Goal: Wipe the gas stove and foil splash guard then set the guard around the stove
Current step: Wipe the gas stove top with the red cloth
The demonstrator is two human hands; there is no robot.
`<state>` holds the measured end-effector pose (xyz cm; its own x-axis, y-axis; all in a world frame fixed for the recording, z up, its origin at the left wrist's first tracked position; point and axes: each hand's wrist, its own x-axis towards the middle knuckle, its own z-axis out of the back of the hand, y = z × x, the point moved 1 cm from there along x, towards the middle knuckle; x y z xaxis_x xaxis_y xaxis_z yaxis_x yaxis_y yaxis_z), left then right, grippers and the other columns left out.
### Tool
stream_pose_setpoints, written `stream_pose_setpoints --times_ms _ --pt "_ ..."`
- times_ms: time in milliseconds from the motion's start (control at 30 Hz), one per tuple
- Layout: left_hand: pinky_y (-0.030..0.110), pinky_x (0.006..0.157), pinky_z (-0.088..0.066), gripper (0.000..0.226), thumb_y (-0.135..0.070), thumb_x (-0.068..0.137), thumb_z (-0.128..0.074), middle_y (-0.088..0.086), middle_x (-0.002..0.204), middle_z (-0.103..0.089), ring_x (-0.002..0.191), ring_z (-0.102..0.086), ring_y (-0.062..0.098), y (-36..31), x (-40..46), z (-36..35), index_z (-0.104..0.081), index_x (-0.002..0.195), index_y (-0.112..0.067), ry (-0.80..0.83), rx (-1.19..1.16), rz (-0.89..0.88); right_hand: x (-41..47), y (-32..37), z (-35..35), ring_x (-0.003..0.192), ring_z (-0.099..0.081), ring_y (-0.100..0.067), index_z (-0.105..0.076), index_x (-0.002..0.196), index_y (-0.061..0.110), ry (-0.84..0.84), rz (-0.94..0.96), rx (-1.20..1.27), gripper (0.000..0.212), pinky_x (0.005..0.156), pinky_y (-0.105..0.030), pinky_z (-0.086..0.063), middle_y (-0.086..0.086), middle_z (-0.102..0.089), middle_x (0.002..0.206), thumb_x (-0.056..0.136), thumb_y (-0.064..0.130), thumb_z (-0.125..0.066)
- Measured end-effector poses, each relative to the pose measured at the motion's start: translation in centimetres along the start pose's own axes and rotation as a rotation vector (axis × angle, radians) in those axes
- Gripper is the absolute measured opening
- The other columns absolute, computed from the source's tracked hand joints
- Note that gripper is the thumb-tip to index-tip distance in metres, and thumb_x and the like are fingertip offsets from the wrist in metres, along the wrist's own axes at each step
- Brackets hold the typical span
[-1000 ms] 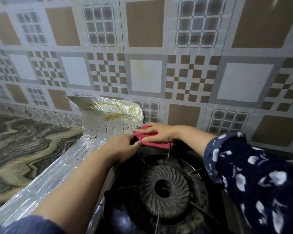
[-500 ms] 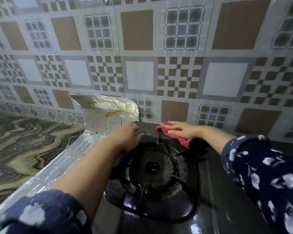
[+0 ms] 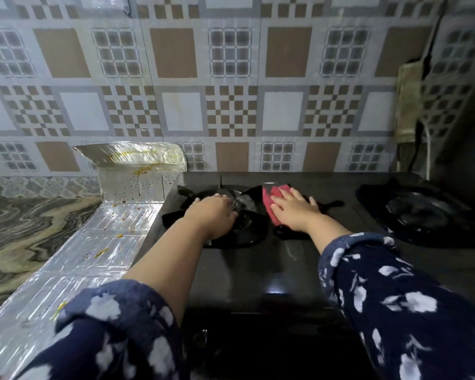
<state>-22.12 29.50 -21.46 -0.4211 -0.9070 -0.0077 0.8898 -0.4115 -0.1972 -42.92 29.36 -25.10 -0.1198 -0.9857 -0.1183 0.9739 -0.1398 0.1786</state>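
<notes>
Hands: left hand (image 3: 213, 215) lies on the left burner's grate (image 3: 231, 229), fingers bent over it; whether it grips the grate or only steadies it, I cannot tell. Right hand (image 3: 294, 212) presses flat, fingers straight, on a red cloth (image 3: 272, 198).
Cloth: on the stove (image 3: 258, 270) top between the two burners, just right of the left grate.
Stove: black, glossy, against the tiled wall (image 3: 231, 91); right burner (image 3: 420, 212) untouched and well apart from both hands.
Guard: foil guard (image 3: 99, 242) touches the stove's left side, its long panel lying flat on the counter (image 3: 25, 229), its end panel upright at the wall with the top bent over. Brown and yellow spatter shows on both panels.
Risk, grate: likely loose; a push from the cloth or a lean of the left hand could shift or tip it.
Risk, foil: thin and already bent; hard rubbing on the spatter could crease or tear it, and the left sleeve (image 3: 115, 325) hangs near enough to drag it.
Risk, cloth: may snag on the grate's prongs.
</notes>
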Motion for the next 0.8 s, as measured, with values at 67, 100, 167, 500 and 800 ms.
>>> stream_pose_setpoints --times_ms 67,100,167,500,800 --pt "0.045 0.109 -0.031 0.039 -0.033 0.095 -0.041 0.008 0.14 -0.048 0.128 -0.046 0.03 -0.6 -2.1 -0.7 -0.051 0.129 -0.017 -0.017 0.011 -0.034 -3.4 0.7 -0.8 0.148 0.007 -0.016 -0.014 0.149 0.037 -0.018 -0.038 0.016 0.049 0.117 -0.054 0.0 0.01 0.002 0.161 0.1 0.041 -0.017" --pt "0.045 0.11 -0.03 0.04 -0.033 0.094 -0.042 0.007 0.141 -0.047 0.13 -0.045 0.029 -0.9 -3.1 -1.0 -0.051 0.13 -0.017 -0.028 0.005 -0.054 -5.0 1.1 -1.2 0.148 0.007 -0.017 -0.014 0.149 0.037 -0.033 -0.051 0.017 0.049 0.117 -0.054 -0.001 0.009 0.001 0.161 0.1 0.04 -0.018" --pt "0.046 0.112 -0.029 0.043 -0.031 0.094 -0.044 0.005 0.143 -0.047 0.131 -0.044 0.027 -1.5 -5.0 -1.3 -0.051 0.134 -0.018 -0.046 -0.019 -0.087 -7.8 1.7 -1.8 0.148 0.005 -0.017 -0.017 0.149 0.037 -0.067 -0.065 0.019 0.049 0.117 -0.053 -0.004 0.01 -0.002 0.161 0.099 0.041 -0.019" --pt "0.04 0.098 -0.045 0.042 -0.018 0.086 -0.047 0.004 0.129 -0.058 0.121 -0.053 0.026 -2.8 -11.8 -2.4 -0.059 0.126 -0.023 -0.002 -0.152 -0.198 -16.1 5.3 -5.1 0.143 -0.021 -0.016 -0.035 0.141 0.04 -0.314 0.076 -0.013 0.046 0.113 -0.044 -0.02 0.009 -0.031 0.154 0.097 0.047 -0.025" --pt "0.036 0.091 -0.049 0.041 -0.012 0.083 -0.045 -0.006 0.124 -0.06 0.112 -0.058 0.02 -1.5 -16.9 -4.7 -0.062 0.118 -0.025 -0.278 -0.195 -0.098 -19.2 7.2 -6.7 0.102 -0.068 -0.022 -0.075 0.098 0.025 -0.664 0.219 0.257 0.032 0.085 -0.039 -0.049 0.001 -0.074 0.102 0.083 0.035 -0.048"
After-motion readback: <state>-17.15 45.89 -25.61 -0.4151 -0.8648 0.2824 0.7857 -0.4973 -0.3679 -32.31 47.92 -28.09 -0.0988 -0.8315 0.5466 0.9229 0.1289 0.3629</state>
